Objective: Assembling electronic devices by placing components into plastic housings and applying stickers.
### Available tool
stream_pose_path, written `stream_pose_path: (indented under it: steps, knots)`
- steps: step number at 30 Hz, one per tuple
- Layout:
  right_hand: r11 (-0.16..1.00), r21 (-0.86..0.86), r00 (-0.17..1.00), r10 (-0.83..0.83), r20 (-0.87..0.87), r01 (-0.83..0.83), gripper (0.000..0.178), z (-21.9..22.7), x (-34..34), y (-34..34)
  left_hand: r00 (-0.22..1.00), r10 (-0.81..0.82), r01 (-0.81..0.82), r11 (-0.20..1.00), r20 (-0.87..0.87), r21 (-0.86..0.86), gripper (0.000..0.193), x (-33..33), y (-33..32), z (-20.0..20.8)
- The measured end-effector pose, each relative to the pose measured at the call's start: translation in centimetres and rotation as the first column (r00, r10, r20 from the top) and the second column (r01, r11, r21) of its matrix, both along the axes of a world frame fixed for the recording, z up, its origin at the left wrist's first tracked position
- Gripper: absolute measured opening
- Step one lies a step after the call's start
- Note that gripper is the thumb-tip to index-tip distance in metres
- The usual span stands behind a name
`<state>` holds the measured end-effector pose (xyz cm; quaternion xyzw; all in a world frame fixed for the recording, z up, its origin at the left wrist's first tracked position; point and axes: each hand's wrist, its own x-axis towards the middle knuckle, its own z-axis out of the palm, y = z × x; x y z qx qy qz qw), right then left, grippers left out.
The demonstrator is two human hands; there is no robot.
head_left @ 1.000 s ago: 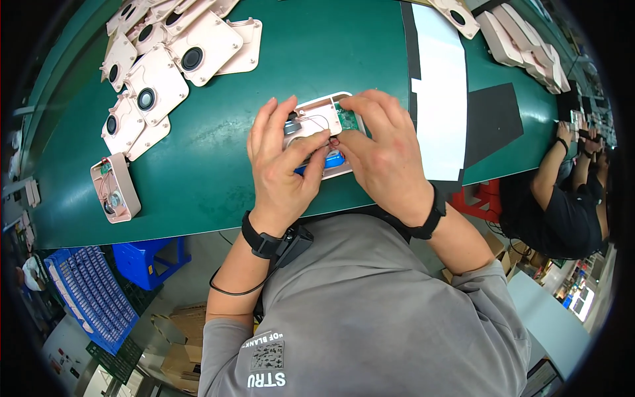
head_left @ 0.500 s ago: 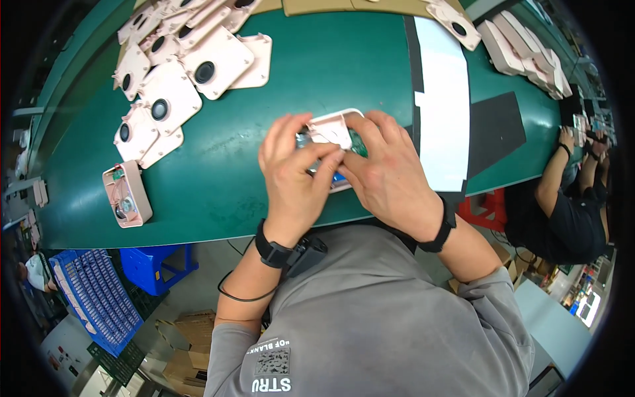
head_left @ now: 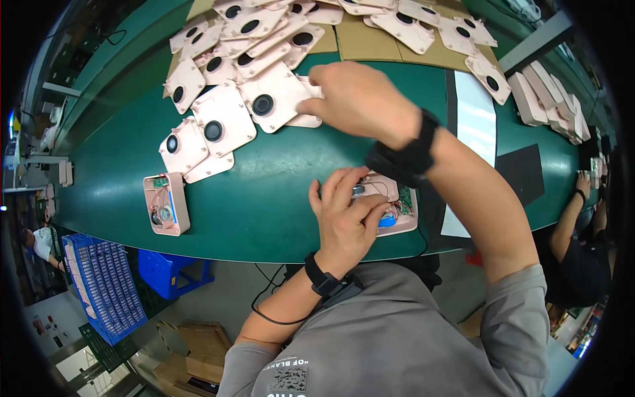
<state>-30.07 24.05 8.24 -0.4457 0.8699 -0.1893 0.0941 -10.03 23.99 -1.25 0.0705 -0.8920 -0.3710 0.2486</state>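
Observation:
On the near part of the green table lies an open pink housing (head_left: 410, 215), showing a green circuit board, a blue cylindrical part, thin wires and a pale inner piece. My left hand (head_left: 344, 218) rests over its left side, fingers bent onto it and thumb by the wires; what is under the fingers is hidden. My right hand (head_left: 360, 102) reaches across to the pile, thumb and forefinger apart at the right edge of a pink speaker panel (head_left: 283, 92) with a black round speaker. The panel lies still, and the hand's other fingers are hidden.
Another open housing (head_left: 175, 205) stands at the left. Several speaker panels (head_left: 215, 109) overlap at the back, partly on cardboard (head_left: 370, 43). A white sheet (head_left: 473, 119) and a black sheet (head_left: 522, 172) lie at right, near stacked pink housings (head_left: 546, 99). A co-worker's arm (head_left: 569, 225) is far right.
My right hand has left the housing and moved up and leftward to the speaker panels. My left hand stays at the housing. The whole view has shifted, with more of the pile showing.

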Motion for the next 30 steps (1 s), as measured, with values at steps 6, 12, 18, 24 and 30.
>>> stream_pose_path:
  steps: [6,12,18,24,30]
  knots:
    - [0.984,-0.065,0.949,-0.143,0.281,0.168,0.039,-6.8,-3.1,-5.1,1.000,-0.025,0.025,1.000,-0.012,0.015,0.015,0.2,0.5,-0.1]
    - [0.943,-0.247,0.845,-0.061,0.532,0.224,0.032,-1.8,-3.6,4.3,1.000,-0.020,0.020,1.000,0.010,0.014,0.012,-0.2,-0.5,0.2]
    - [0.921,-0.390,0.811,-0.208,-0.547,-0.027,0.025,-3.0,-1.1,17.3,0.999,-0.037,0.037,0.999,-0.008,0.001,0.011,-0.3,-0.6,-0.1]
    - [0.971,-0.229,0.924,-0.148,-0.354,0.068,0.038,-5.7,2.5,20.9,0.997,-0.078,0.078,0.997,0.002,-0.010,0.024,1.1,-0.5,-0.5]
    - [0.921,-0.259,0.848,-0.373,-0.376,0.290,0.047,-7.7,0.3,19.2,0.987,-0.158,0.161,0.983,-0.038,0.093,0.054,1.0,-0.7,-0.4]
